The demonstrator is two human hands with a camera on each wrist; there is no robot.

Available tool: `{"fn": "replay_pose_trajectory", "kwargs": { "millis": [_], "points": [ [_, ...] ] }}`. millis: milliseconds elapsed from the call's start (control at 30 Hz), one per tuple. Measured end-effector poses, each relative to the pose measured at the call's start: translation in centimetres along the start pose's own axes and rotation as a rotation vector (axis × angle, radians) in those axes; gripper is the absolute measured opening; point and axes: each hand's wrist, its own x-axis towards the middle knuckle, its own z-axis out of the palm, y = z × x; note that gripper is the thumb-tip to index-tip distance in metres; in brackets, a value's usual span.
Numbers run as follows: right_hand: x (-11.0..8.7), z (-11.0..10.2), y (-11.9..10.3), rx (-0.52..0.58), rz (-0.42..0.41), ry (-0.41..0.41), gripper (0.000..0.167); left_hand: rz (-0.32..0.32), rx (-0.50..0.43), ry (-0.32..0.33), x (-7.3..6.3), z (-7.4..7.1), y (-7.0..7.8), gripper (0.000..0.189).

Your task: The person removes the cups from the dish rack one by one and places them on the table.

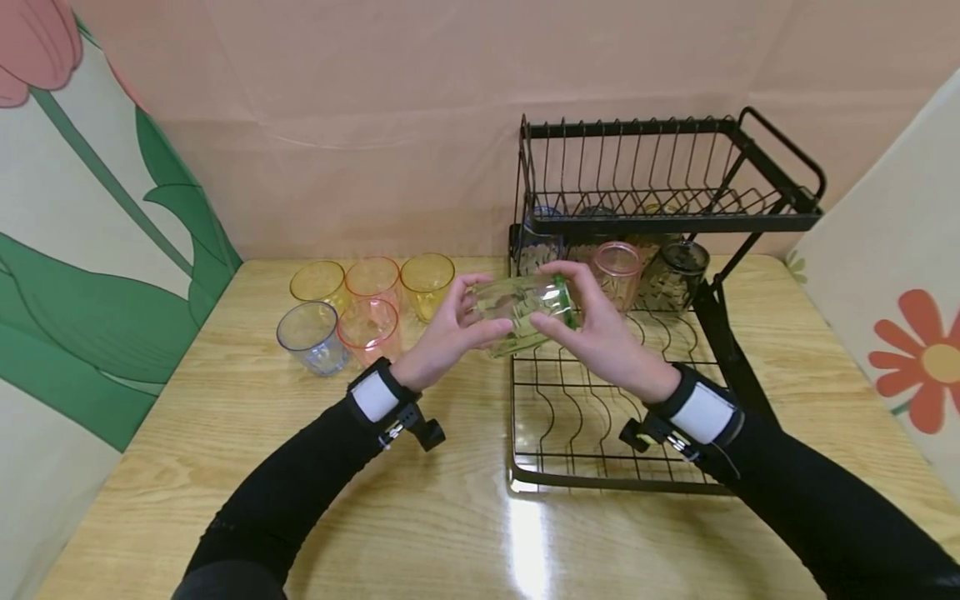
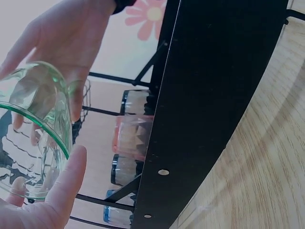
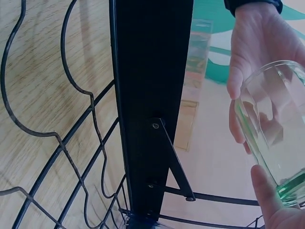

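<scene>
While left hand (image 1: 441, 335) and right hand (image 1: 600, 329) both grip the green drinking glass (image 1: 517, 296), on its side by the black dish rack's (image 1: 622, 481) left edge, step looks like turning it; next calls for one steady hold, other hand freeing.

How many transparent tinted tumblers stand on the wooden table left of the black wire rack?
5. Left to right: behind, a transparent yellow tumbler, a pink tumbler, a second yellow tumbler; in front, a blue tumbler, then a second pink tumbler.
</scene>
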Motion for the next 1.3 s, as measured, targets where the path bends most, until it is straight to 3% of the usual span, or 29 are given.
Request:
{"fn": "replay_pose_trajectory", "kwargs": {
  "millis": [133,233,467,600,733,867,1067,1300],
  "points": [
    [-0.1,0.0,0.0,0.009,0.018,-0.030,0.056,0.009,-0.003,0.001,-0.1,0.0,0.0,0.073],
    [-0.1,-0.1,0.0,0.013,0.039,-0.053,0.056,0.021,0.022,0.003,-0.1,-0.1,0.0,0.077],
    [-0.2,-0.5,0.6,-0.076,-0.009,-0.060,0.056,-0.003,0.221,0.041,-0.4,-0.7,0.7,0.064],
    [-0.4,-1.4,0.7,-0.117,-0.018,-0.044,0.054,-0.019,0.321,0.053,-0.8,-1.8,1.5,0.063],
    [-0.7,-2.2,0.7,-0.157,0.011,-0.032,0.055,0.005,0.393,0.052,-1.1,-3.1,2.4,0.063],
    [-1.0,-2.9,0.9,-0.216,0.043,-0.028,0.057,0.044,0.567,0.050,-1.4,-4.3,3.3,0.071],
    [-1.4,-3.8,1.2,-0.258,0.058,-0.018,0.058,0.068,0.975,0.027,-1.9,-5.5,4.2,0.087],
    [-1.8,-4.5,1.5,-0.317,0.047,-0.018,0.058,0.114,1.296,-0.074,-2.0,-5.8,4.0,0.091]
  ]
}}
